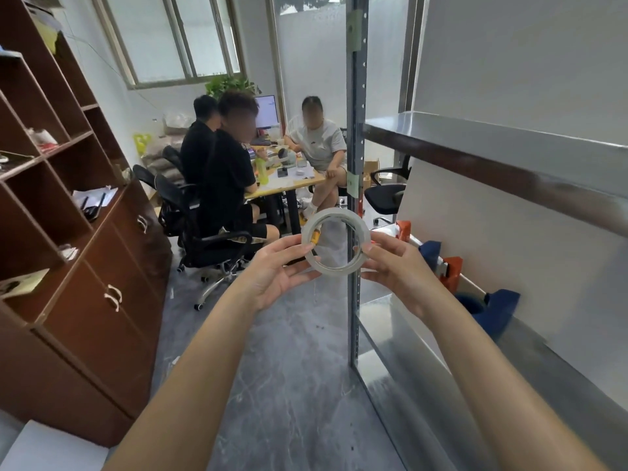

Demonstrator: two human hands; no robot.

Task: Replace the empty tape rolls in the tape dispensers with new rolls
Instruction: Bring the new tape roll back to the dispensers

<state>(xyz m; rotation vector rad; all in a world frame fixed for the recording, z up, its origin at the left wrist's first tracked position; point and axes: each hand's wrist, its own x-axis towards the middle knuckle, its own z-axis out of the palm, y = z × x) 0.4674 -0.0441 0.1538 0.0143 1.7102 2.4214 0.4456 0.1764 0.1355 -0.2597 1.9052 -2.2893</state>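
Note:
A clear tape roll [363, 229] with a small yellow tab inside its ring is held up in front of me, upright, facing me. My left hand [278, 270] pinches its left edge with thumb and fingers. My right hand [394, 266] grips its right edge. On the metal shelf [424, 341] to the right lie tape dispensers: an orange one [452, 270], another orange one [403, 230] further back, and blue ones [499, 307] [431, 250]. Whether they hold rolls is hidden.
A vertical metal shelf post [355, 164] stands just behind the roll. An upper shelf [492, 154] juts out at right. A brown cabinet [85, 266] lines the left. Three people sit at a table [292, 183] with office chairs beyond.

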